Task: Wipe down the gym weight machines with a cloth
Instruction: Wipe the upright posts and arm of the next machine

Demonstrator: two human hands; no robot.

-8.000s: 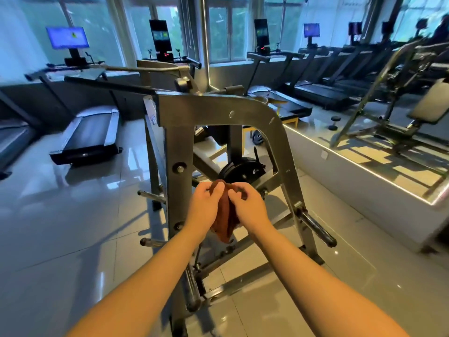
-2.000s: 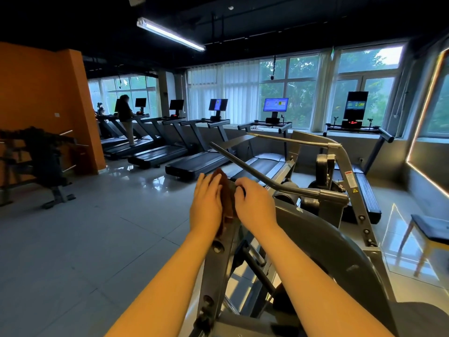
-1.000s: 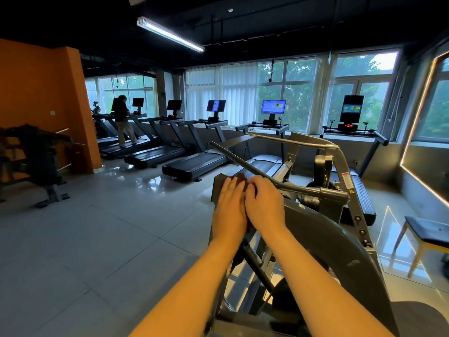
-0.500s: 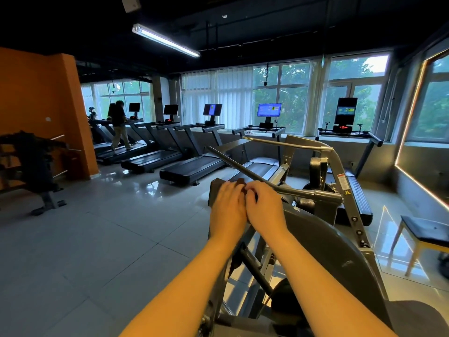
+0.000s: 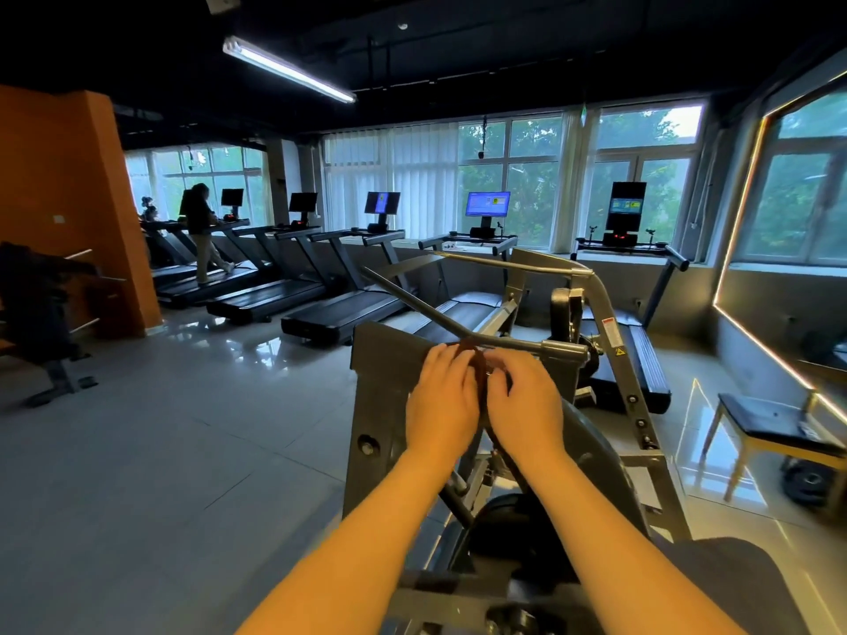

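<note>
A grey steel weight machine (image 5: 380, 391) fills the lower middle of the head view, with a long lever bar (image 5: 412, 302) running up to the left. A dark brown cloth (image 5: 479, 371) is bunched between my two hands at the top of the frame and hangs down below them. My left hand (image 5: 442, 398) and my right hand (image 5: 525, 401) both grip the cloth, fingers curled around it, side by side and touching. Most of the cloth is hidden by the hands.
A row of treadmills (image 5: 339, 313) with screens lines the windows behind the machine. A person (image 5: 199, 236) walks on one at the far left. A black-topped bench (image 5: 774, 428) stands at right with a weight plate (image 5: 809, 481) under it. Grey tiled floor (image 5: 174, 451) spreads to the left.
Since eight seconds ago I have gone from the machine's lower frame to its top. In the last second the hands parted slightly and the cloth shows between them.
</note>
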